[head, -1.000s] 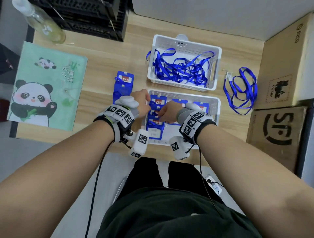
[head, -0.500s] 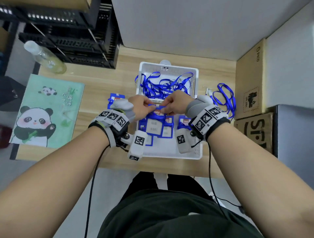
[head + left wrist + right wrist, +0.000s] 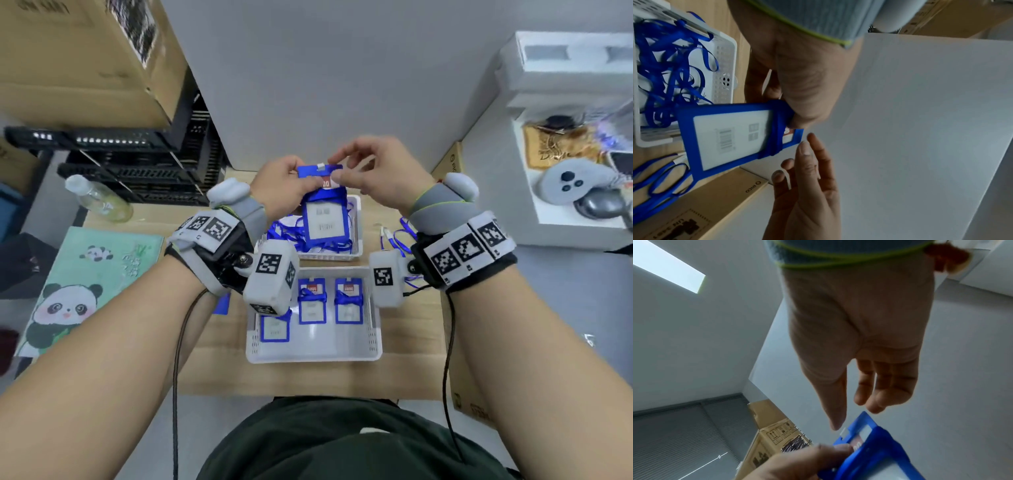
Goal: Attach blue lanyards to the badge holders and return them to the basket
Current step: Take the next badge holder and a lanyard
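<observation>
A blue badge holder (image 3: 320, 222) hangs upright in the air above the far basket, with a blue strap wrapped round its upper part. My left hand (image 3: 301, 181) grips its top left corner between thumb and fingers. My right hand (image 3: 337, 169) hovers at the top edge by the small white tab, its fingers straight and relaxed. In the left wrist view the badge holder (image 3: 731, 134) shows its white card with a barcode. In the right wrist view my right thumb (image 3: 835, 423) points at the tab. The near white basket (image 3: 313, 356) holds three badge holders (image 3: 311, 301).
The far white basket (image 3: 356, 246) is full of blue lanyards, and a loose lanyard (image 3: 399, 236) lies right of it. A panda notebook (image 3: 92, 284) and a clear bottle (image 3: 99, 198) sit at the left. Cardboard boxes (image 3: 694, 211) stand along the table's right edge.
Both hands rose from the near basket with one badge holder and now hold it high over the far basket. The head view tilted upward.
</observation>
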Tool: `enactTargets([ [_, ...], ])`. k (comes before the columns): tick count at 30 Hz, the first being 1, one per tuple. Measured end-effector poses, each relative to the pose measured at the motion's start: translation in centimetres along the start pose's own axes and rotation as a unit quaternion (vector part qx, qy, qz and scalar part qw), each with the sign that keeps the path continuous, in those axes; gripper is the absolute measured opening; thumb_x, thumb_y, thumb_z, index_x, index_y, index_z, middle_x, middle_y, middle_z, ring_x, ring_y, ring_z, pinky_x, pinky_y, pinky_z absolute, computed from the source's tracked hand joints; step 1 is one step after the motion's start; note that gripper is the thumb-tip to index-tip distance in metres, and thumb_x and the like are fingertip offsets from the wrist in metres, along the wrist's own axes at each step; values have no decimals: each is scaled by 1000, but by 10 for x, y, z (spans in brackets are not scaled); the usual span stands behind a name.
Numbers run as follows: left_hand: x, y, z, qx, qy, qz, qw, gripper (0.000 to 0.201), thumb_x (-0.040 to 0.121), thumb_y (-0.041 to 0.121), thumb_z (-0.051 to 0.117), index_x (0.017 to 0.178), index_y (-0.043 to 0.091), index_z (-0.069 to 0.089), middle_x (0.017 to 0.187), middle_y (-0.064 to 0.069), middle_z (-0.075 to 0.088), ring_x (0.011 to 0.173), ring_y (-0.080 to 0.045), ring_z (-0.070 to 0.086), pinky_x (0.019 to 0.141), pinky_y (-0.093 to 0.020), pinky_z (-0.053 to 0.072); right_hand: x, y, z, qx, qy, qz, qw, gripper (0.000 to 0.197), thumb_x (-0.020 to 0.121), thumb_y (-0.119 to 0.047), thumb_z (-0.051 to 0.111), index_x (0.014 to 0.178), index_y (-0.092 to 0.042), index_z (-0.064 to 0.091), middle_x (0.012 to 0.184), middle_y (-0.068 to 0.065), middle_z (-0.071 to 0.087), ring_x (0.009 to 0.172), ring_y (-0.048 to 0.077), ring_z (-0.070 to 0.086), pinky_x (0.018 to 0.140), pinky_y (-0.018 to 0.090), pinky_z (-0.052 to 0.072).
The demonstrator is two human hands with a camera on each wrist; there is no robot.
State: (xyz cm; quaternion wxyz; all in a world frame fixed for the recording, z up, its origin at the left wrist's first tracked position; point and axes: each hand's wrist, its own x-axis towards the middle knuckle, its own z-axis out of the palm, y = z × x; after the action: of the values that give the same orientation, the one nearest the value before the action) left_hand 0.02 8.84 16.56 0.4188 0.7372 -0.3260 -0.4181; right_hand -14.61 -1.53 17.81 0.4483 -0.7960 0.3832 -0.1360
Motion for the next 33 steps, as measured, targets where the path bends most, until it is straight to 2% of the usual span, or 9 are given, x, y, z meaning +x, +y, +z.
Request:
enactTargets([
  [4,-4,12,2,-29,11,-24,999,18,71,25,67,72,20,49,84,-14,63,73,-25,62,64,-43,57,-5,-8,4,-81,-35,-34,996,14,85,-32,71,99,-27,73,67,-8,43,56,6,39,57,24,32],
  [9,-5,15,3,-100,16,-48,994,24,87,16,66,75,18,45,78,-8,59,66,-24,62,50,-26,52,-9,-12,4,-133,-50,-34,989,20,92,-36,61,95,-19,73,69,-8,45,65,12,43,62,26,37],
  [13,-7,19,6,-118,5,-53,992,24,88,11,63,76,17,44,74,-6,59,64,-24,62,52,-27,53,-11,-18,6,-156,-61,-38,985,50,100,-44,46,79,-3,66,56,-2,42,54,14,37,52,25,30],
  [16,-6,20,6,-100,0,-51,994,21,89,9,59,76,18,45,81,-12,58,72,-25,59,61,-33,52,-12,-21,6,-166,-77,-5,983,64,102,-49,35,53,-13,53,43,-3,40,51,14,39,50,26,29],
  [19,-9,23,7,-91,-12,-51,994,19,90,9,60,80,17,46,87,-15,58,74,-26,59,58,-31,52,-13,-20,6,-166,-80,19,983,70,101,-55,31,43,-16,43,46,-1,42,51,17,42,55,30,32],
  [25,-15,24,4,-41,14,-6,999,19,85,15,66,77,19,48,84,-16,62,77,-23,58,77,-52,54,-16,-14,2,-160,-72,-11,984,69,101,-53,31,51,-16,60,39,-3,37,48,11,40,58,27,34],
  [28,-18,29,-1,-38,32,5,999,21,89,13,65,77,19,48,85,-18,67,75,-25,63,73,-43,54,-18,-10,2,-132,-66,-29,989,64,102,-51,32,73,-9,71,45,-5,45,53,11,43,67,32,39],
  [31,-18,32,-3,-27,46,27,998,22,89,12,65,77,20,49,83,-18,67,68,-22,61,66,-35,51,-18,-10,1,-134,-57,-30,989,63,102,-52,32,74,-9,69,52,-4,49,55,10,46,63,30,38],
  [33,-18,32,-2,-22,45,39,998,22,87,12,66,76,21,50,82,-22,68,69,-23,60,73,-44,54,-18,-13,-1,-143,-53,-29,988,65,101,-53,33,72,-11,71,45,-3,41,50,11,42,58,26,36],
])
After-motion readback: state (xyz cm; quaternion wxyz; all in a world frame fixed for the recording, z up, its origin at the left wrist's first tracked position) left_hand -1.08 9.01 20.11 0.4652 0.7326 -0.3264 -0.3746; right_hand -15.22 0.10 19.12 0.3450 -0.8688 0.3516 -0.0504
